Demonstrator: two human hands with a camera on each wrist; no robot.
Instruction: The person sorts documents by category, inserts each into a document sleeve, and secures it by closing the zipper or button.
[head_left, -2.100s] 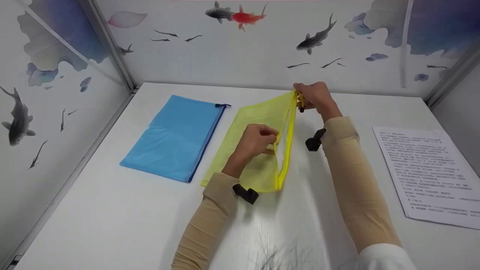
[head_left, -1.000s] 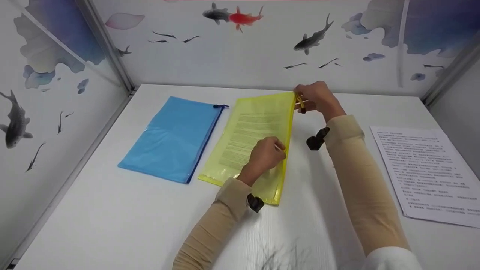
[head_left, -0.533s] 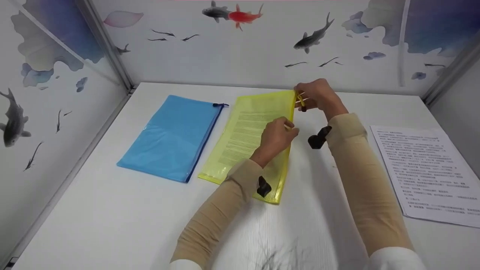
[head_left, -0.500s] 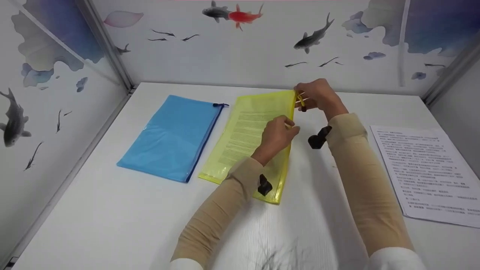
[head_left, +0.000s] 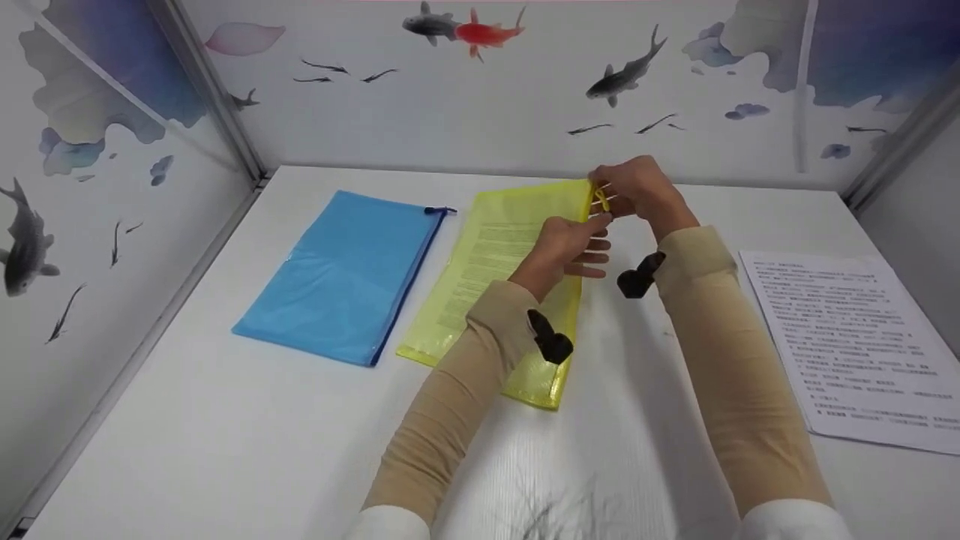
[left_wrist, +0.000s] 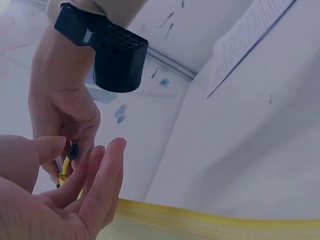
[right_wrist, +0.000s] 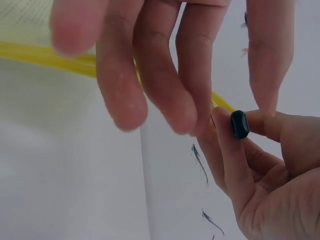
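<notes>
Fingers of the left hand (head_left: 568, 246) are straight and spread, thumb apart, closed on nothing, poised at the far end of the zip edge; fingers of the right hand (head_left: 636, 191) are pinched together on the small dark bead and yellow cord of the zip pull (right_wrist: 239, 124). On the white table (head_left: 225, 420) the translucent yellow plastic zip pouch (head_left: 499, 259), with a printed sheet inside, lies flat at centre, its long axis running from the person toward the back wall and its zip edge on the right side. The pull sits at the far right corner, just beyond the left fingertips; the right hand is on it, the left just beside. A blue plastic zip pouch (head_left: 352, 270) lies just left of the yellow one, and a printed paper sheet (head_left: 847, 345) lies well apart at right. Against half a second ago, the left hand has released its pinch mid-edge and advanced along the zip toward the pull; the right hand's grip is unchanged.
</notes>
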